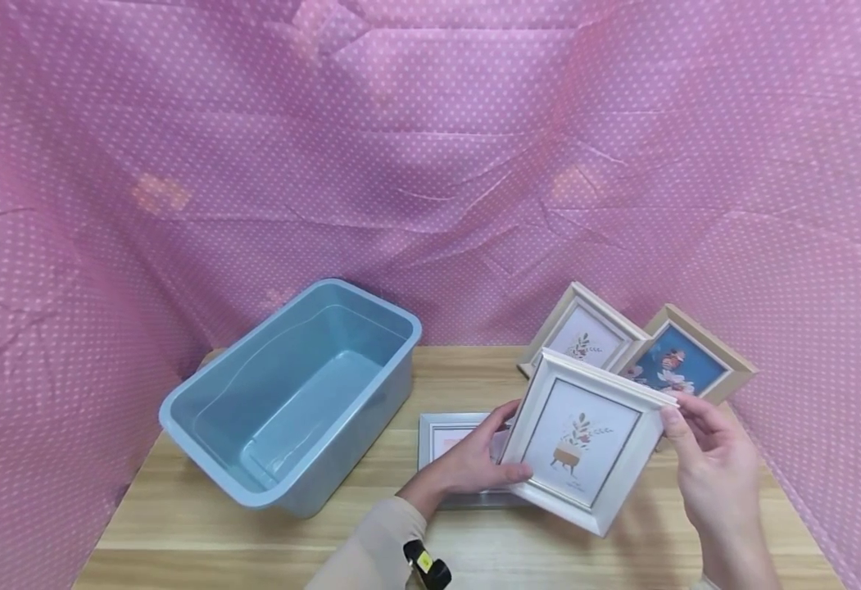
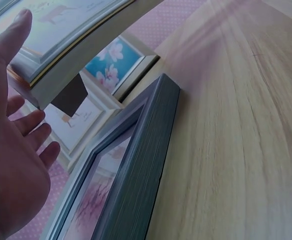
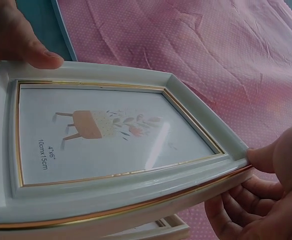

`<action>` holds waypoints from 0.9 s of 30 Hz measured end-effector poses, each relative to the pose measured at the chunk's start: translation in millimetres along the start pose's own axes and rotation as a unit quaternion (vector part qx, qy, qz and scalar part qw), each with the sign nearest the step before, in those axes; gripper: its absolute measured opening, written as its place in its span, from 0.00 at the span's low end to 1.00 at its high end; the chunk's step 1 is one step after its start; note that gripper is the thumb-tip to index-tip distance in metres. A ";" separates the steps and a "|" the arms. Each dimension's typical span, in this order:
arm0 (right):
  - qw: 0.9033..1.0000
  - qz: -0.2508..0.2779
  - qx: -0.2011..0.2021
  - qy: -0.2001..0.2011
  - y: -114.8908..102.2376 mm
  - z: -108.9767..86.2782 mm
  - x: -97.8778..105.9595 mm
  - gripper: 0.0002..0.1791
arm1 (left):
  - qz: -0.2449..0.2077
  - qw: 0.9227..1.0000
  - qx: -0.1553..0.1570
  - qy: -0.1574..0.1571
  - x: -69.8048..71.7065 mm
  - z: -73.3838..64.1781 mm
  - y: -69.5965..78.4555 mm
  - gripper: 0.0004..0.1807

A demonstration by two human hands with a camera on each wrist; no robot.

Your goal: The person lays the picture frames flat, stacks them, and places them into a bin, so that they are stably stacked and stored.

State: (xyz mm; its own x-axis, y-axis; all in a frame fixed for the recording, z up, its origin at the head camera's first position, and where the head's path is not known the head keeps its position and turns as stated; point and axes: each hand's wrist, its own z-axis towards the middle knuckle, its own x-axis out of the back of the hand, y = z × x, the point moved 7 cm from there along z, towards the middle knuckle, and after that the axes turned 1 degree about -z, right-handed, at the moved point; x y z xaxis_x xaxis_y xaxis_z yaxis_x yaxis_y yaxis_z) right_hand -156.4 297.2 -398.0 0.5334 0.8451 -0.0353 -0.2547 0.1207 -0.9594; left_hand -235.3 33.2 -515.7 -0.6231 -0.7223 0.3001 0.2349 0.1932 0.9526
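A white picture frame (image 1: 581,442) with a gold inner line and a plant print is held tilted above the table. My left hand (image 1: 478,459) grips its left edge, thumb on the front and fingers behind. At the upper right corner my right hand (image 1: 718,459) pinches it, the thumb (image 3: 266,159) on the front face and the fingers underneath. Below the left hand a grey picture frame (image 2: 141,150) with a pink picture lies on the table, partly hidden in the head view by that hand and the white frame.
Behind the held frame stand a cream picture frame (image 1: 548,340) and a wooden frame with a blue flower picture (image 1: 695,360), partly overlapped. A deep blue-grey plastic bin (image 1: 393,385) sits on the left of the wooden table (image 1: 157,524). Pink dotted cloth (image 1: 430,180) hangs around the table.
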 end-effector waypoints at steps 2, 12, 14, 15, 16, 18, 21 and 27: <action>1.000 0.006 -0.010 -0.003 2.1 -0.8 -2.1 0.13 | -0.004 1.000 -0.001 -0.008 -0.1 -1.0 -0.3 0.56; 0.999 0.029 -0.018 -0.005 6.6 -2.5 -8.5 0.17 | -0.025 0.999 -0.001 -0.024 0.7 -5.9 -3.7 0.55; 0.999 0.027 -0.021 -0.005 7.1 -2.5 -9.1 0.17 | -0.022 1.000 0.007 -0.020 1.9 -7.2 -5.6 0.55; 0.999 0.026 -0.022 -0.004 7.3 -2.6 -9.3 0.16 | -0.020 1.000 0.012 -0.019 2.7 -7.9 -6.5 0.55; 1.000 0.022 -0.022 -0.005 7.2 -2.6 -9.5 0.16 | -0.017 1.000 0.016 -0.016 3.8 -8.8 -7.4 0.55; 1.000 0.010 -0.021 -0.004 6.7 -2.5 -10.1 0.15 | -0.007 1.000 0.025 -0.011 6.4 -11.1 -8.5 0.54; 1.000 0.005 -0.020 -0.005 5.8 -2.7 -11.6 0.13 | 0.001 1.000 0.028 -0.005 10.4 -13.9 -8.8 0.53; 1.000 0.014 -0.022 -0.004 5.4 -2.5 -13.5 0.10 | -0.005 1.000 0.010 0.006 16.6 -18.7 -8.9 0.51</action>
State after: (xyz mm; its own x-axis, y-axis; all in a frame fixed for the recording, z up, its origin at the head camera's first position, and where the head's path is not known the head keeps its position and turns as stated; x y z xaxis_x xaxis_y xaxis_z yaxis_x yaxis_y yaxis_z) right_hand -163.0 285.2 -403.4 0.5196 0.8524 -0.0594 -0.2326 0.0742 -0.9697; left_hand -233.8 7.1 -520.1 -0.6157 -0.7327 0.2901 0.2131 0.1996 0.9564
